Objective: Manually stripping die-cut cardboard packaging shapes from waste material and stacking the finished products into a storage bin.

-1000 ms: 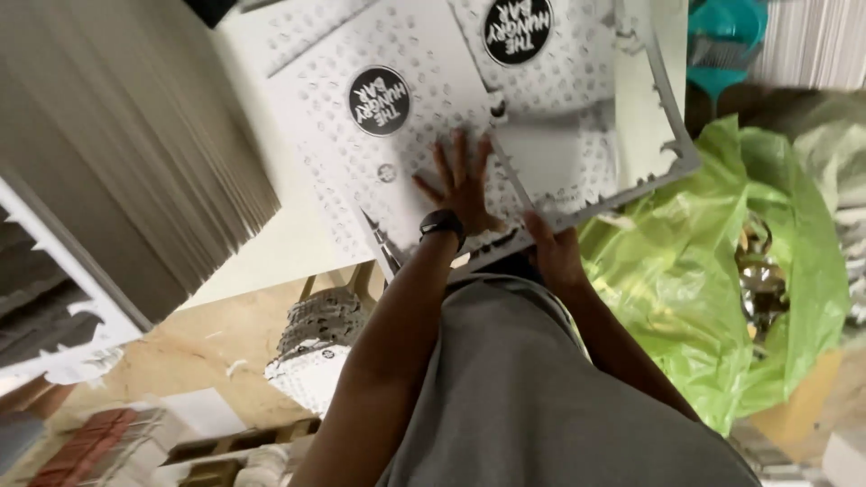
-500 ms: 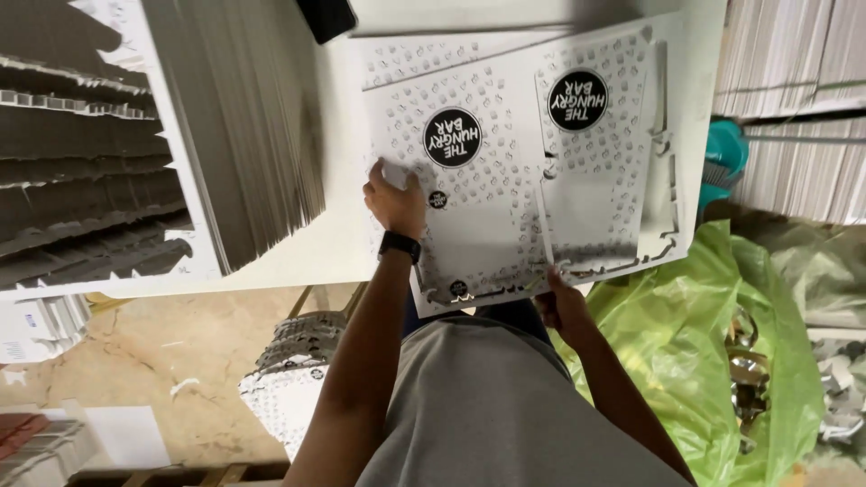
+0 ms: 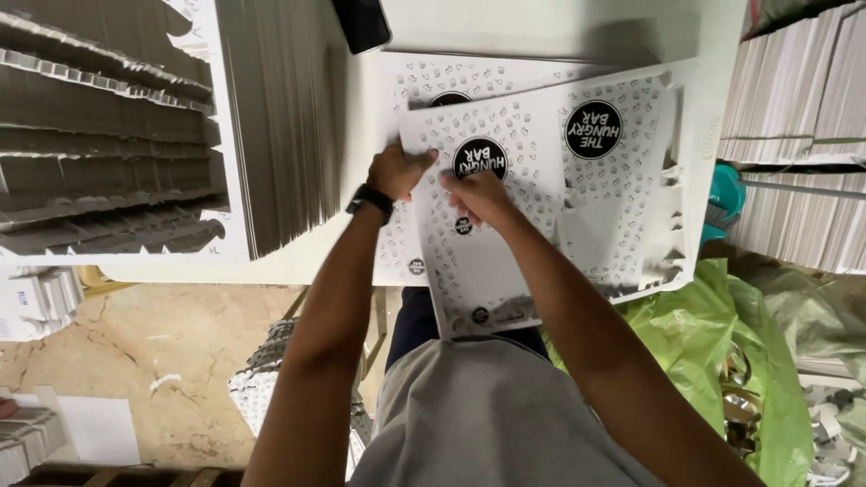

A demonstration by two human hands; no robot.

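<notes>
A printed white cardboard sheet [image 3: 541, 189], die-cut with small grey drawings and round black labels, lies on a white table [image 3: 307, 261] on top of other similar sheets. My left hand [image 3: 397, 169], with a black watch on the wrist, pinches the sheet's left edge near its upper corner. My right hand [image 3: 478, 195] presses on the sheet just below a black round label, fingers bent on the card. Both hands sit close together at the sheet's left part.
Tall stacks of grey-white flat cardboard [image 3: 135, 135] fill the table's left side. A dark phone [image 3: 361, 22] lies at the table's far edge. More stacked sheets [image 3: 803, 144] stand at the right. A green plastic bag [image 3: 722, 361] with scraps sits on the floor at right.
The view has swung and steadied over the table. My right hand came up from the sheet's near edge to its left part, beside my left hand, which shifted to the sheet's left edge.
</notes>
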